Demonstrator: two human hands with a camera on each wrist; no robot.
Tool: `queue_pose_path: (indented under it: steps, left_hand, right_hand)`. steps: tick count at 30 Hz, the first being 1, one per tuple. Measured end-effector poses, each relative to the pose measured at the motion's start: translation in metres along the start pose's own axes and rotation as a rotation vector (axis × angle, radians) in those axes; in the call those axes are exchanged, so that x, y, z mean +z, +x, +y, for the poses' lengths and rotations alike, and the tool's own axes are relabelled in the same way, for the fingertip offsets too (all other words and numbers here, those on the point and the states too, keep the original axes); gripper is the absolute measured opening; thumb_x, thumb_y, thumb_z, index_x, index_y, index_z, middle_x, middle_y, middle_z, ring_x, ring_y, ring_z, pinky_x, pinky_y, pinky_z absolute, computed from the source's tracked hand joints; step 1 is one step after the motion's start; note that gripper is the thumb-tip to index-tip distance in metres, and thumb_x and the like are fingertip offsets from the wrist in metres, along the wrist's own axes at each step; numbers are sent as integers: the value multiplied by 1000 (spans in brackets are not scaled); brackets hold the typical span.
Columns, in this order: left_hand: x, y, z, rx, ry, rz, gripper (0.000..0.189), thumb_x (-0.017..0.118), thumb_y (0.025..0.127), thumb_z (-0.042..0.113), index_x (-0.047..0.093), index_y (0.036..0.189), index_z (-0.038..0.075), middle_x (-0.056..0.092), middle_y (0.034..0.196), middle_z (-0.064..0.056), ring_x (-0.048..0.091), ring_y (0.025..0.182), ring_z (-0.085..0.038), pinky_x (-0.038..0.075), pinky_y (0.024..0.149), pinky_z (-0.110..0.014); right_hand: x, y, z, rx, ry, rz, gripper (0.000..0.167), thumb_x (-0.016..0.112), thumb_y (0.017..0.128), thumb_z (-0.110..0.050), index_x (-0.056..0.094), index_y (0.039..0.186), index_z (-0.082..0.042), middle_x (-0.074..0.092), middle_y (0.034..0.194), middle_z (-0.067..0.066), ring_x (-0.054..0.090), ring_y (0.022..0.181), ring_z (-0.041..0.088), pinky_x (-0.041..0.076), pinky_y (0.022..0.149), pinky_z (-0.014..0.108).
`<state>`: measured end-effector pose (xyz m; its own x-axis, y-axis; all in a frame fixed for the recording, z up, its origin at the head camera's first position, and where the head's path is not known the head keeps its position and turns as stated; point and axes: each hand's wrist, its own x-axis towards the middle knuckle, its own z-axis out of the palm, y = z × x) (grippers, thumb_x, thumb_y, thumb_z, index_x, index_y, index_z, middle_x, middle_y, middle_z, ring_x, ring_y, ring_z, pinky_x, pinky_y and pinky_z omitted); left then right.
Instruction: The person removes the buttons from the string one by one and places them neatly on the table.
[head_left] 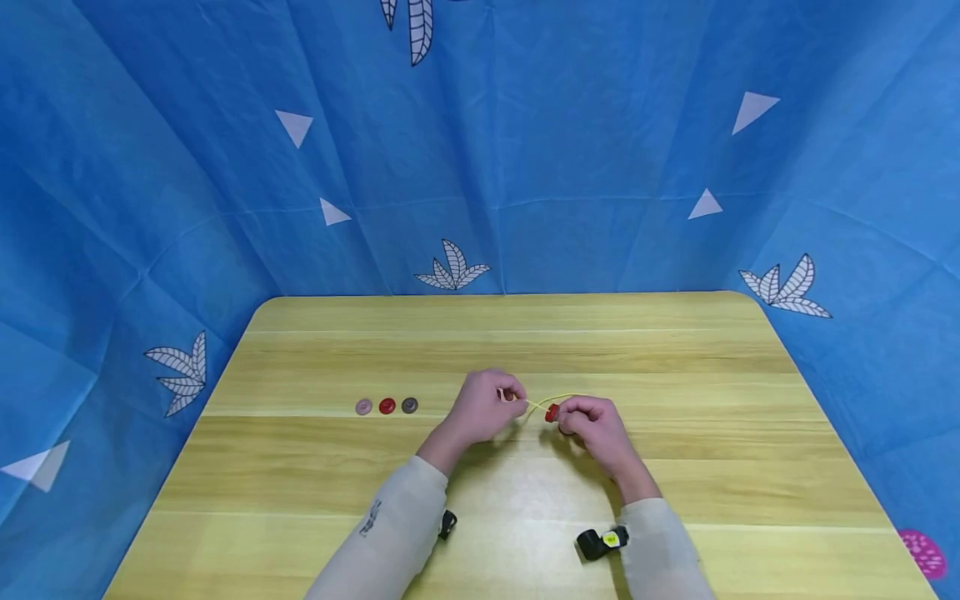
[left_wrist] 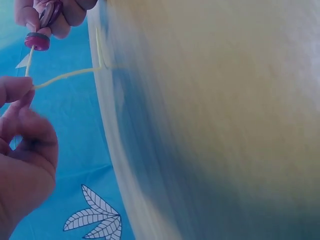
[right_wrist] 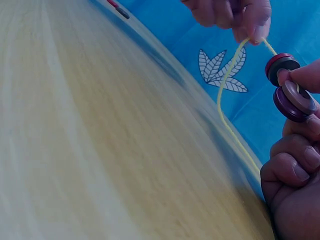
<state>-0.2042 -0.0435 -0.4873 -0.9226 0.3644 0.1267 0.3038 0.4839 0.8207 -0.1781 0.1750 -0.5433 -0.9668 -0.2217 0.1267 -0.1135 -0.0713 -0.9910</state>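
My left hand point(head_left: 483, 406) pinches a yellow string point(right_wrist: 220, 102) between thumb and forefinger. Just right of it, my right hand point(head_left: 600, 427) holds several buttons threaded on that string. In the right wrist view a red button point(right_wrist: 271, 67) and a dark grey button point(right_wrist: 286, 64) lie face to face, nearest the left fingers. Below the right thumb sit a mauve button point(right_wrist: 300, 98) and a dark purple one point(right_wrist: 287, 107). A short, taut stretch of string joins the red button to the left fingertips; the loose length curves down to the tabletop.
On the wooden table point(head_left: 315, 483), left of my hands, a mauve button point(head_left: 363, 407), a red button point(head_left: 387, 406) and a grey button point(head_left: 409, 405) lie in a row. A blue patterned cloth point(head_left: 570, 150) hangs behind and around the table.
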Motion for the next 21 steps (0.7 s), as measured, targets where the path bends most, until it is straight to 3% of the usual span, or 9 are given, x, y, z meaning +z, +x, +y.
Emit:
queue_pose_path:
  steps: [4,6,9,16,21]
  left_hand:
    - [3,-1,-1,-56,-190,-20,17,67,84,-2,67,72,11,70,102,-10,66,64,-16,55,61,-31]
    - [4,-1,0,-104,-311,-38,16,64,84,-6,65,73,6,70,106,-17,70,68,-21,58,63,-34]
    - [6,-3,1,-166,-440,-58,14,63,86,-8,61,78,2,72,98,-15,72,70,-25,59,65,-37]
    - [10,-4,0,-165,-496,-56,7,62,90,-9,61,88,-2,65,83,-13,72,72,-29,59,69,-43]
    - [10,-6,-2,-103,-366,-38,14,59,91,-5,66,103,-2,62,79,-8,67,70,-31,56,67,-43]
  right_hand:
    - [0,0,0,10,6,-3,8,54,83,12,61,84,16,61,72,8,46,59,11,34,49,21]
    - [1,0,0,7,5,-5,8,54,82,12,61,84,17,61,72,9,46,59,11,34,49,22]
    - [2,-1,-1,-4,-3,-7,7,55,82,13,61,83,15,62,73,7,45,59,12,34,49,22]
    - [4,0,-2,-2,-19,-9,7,58,85,10,63,84,14,61,72,6,47,60,11,36,51,22]
    - [5,-1,-3,3,-33,-10,7,58,84,10,65,83,13,61,71,8,46,58,12,36,50,23]
